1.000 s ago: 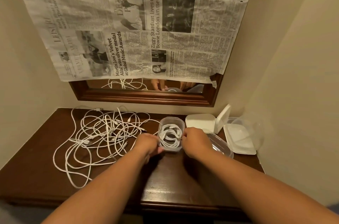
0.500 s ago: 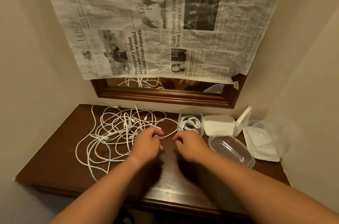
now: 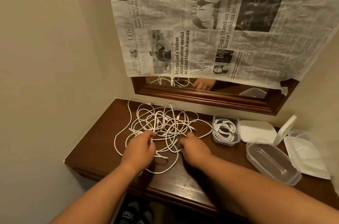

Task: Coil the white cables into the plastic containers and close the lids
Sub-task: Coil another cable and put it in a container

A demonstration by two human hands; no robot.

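Cable tangle (image 3: 161, 126), ends seemingly every way

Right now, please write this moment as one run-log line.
left hand: at cable tangle, grip unclear | right hand: same | first container: coiled cable, lid open | second container: empty

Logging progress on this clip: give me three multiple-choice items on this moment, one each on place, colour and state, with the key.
1. Where is the container with a coiled cable? A. right of the loose tangle B. left of it C. on the floor
2. The loose cables' colour? A. black B. white C. red
3. That container is: A. lidded B. open C. upside down
Key: 1 A, it stands past the tangle's right edge. 2 B, white strands on the dark table. 3 B, the coil lies uncovered, a white lid beside it.
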